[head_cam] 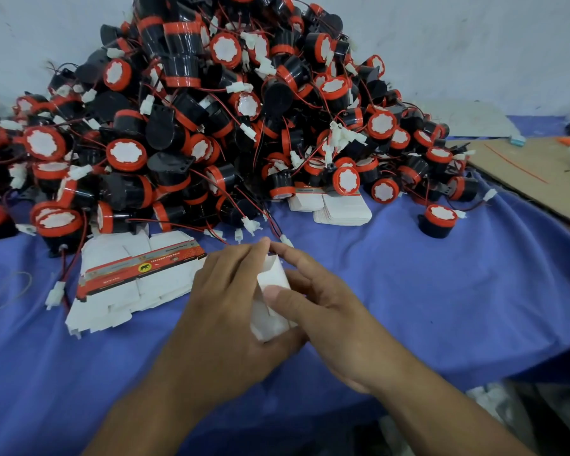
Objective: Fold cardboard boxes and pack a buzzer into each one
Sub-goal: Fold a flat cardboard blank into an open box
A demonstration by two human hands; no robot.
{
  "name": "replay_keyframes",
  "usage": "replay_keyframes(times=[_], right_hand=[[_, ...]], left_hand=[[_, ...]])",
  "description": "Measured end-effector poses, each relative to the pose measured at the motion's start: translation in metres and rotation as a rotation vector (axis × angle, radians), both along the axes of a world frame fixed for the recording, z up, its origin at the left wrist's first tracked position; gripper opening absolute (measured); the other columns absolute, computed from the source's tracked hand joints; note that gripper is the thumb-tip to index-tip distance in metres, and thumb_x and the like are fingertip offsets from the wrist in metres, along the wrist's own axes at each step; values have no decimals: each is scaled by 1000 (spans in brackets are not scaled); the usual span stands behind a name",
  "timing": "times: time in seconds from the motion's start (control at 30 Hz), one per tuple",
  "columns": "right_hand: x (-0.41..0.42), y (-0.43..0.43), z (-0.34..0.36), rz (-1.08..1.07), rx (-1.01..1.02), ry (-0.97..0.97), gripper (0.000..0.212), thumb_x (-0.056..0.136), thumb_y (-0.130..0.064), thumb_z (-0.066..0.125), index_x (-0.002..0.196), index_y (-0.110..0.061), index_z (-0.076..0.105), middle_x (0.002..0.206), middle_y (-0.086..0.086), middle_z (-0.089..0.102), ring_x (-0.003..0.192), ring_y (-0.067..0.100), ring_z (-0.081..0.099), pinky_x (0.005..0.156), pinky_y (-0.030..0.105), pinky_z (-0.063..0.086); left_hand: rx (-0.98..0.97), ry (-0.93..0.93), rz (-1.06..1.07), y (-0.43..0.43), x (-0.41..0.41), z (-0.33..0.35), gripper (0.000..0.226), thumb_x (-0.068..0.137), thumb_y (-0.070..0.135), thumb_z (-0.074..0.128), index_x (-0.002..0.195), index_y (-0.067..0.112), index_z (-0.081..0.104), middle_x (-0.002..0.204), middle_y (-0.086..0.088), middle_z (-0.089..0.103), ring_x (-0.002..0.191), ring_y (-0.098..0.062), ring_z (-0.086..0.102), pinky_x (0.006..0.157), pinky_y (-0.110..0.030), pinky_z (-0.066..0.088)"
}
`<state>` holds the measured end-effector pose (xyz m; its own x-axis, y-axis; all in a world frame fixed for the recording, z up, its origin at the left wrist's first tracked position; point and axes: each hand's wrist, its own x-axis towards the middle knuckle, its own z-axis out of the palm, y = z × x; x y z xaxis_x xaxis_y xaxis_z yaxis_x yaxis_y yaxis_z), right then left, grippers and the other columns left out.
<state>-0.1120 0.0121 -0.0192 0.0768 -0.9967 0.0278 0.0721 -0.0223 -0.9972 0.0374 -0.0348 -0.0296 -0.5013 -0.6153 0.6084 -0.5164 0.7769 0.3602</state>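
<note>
- Being gripped between both hands above the blue cloth (474,291), a small white cardboard box (272,311) is seen partly folded and tilted; no print can be made out on it.
- The box is clasped from its left side by the left hand (224,311); the fingers are curled over its upper edge.
- The right hand (320,304) is laid against the box's right side; its thumb (277,296) is pressed onto the white face, and its forefinger (297,255) is stretched to the top edge.
- A pile of black-and-red buzzers (211,110), tangled with red wires and white plugs, is heaped behind the hands against a pale wall (474,44).
- A stack of flat boxes (135,278) is laid just left of the left hand; a second stack (339,209) is set at the pile's front edge.
- One lone buzzer (438,220) is placed apart on the right; a brown cardboard sheet (547,172) is seen at the far right.
</note>
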Motion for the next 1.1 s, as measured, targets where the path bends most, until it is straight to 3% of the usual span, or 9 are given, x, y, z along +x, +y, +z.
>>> replay_keyframes(times=[0.17, 0.3, 0.43, 0.57, 0.67, 0.77, 0.97, 1.1], right_hand=[[-6, 1, -1, -10, -32, 177, 43, 102, -13, 55, 131, -44, 51, 113, -3, 72, 102, 13, 70, 86, 33, 60], [-9, 2, -2, -13, -61, 213, 42, 99, -20, 51, 127, -51, 49, 110, -4, 72, 99, 10, 70, 83, 28, 59], [-11, 3, -7, -22, -60, 257, 38, 95, -33, 49, 120, -62, 46, 106, -10, 70, 99, 9, 68, 88, 34, 58], [-11, 1, -12, -49, -53, 278, 38, 91, -45, 48, 126, -59, 45, 106, -19, 66, 104, 4, 63, 89, 28, 54], [-10, 0, -15, -67, -55, 267, 39, 88, -51, 46, 127, -58, 46, 114, -21, 64, 112, 4, 61, 98, 36, 52], [-10, -2, -16, -77, -53, 267, 39, 88, -52, 44, 126, -59, 47, 114, -19, 64, 111, 5, 61, 98, 38, 53], [-8, -1, -15, -79, -56, 317, 38, 98, -43, 45, 134, -55, 41, 115, -26, 61, 112, -3, 58, 92, 19, 51], [-6, 2, -16, -34, -29, 299, 54, 106, -37, 47, 154, -48, 23, 132, -47, 43, 126, -24, 39, 98, 0, 35]], left_hand=[[81, 147, -52, 5, -3, 3, 80, 67, 56, 67, 133, 19, 39, 123, 26, 37, 110, 0, 44, 88, -29, 45], [55, 102, -30, 4, -6, 1, 76, 69, 52, 67, 126, 4, 50, 128, -4, 50, 117, -25, 54, 92, -46, 51], [38, 66, -38, 4, -6, 3, 73, 71, 52, 67, 124, 3, 53, 121, -2, 50, 108, -23, 55, 86, -43, 52], [19, 64, -56, 3, -6, 3, 71, 70, 54, 67, 123, 8, 52, 119, 5, 47, 108, -18, 52, 88, -37, 46], [33, 52, -45, 2, -5, 2, 73, 71, 55, 67, 123, 5, 55, 119, -2, 52, 108, -20, 53, 88, -40, 49], [35, 48, -53, 2, -4, 3, 73, 71, 55, 68, 124, 7, 54, 119, -1, 52, 107, -20, 53, 87, -39, 49], [14, 28, -57, 2, -3, 3, 69, 75, 49, 68, 120, -1, 58, 116, -7, 56, 105, -27, 56, 84, -49, 51], [-4, 21, -43, 3, -5, 2, 69, 78, 51, 65, 120, -4, 59, 117, -11, 57, 105, -30, 57, 84, -49, 52]])
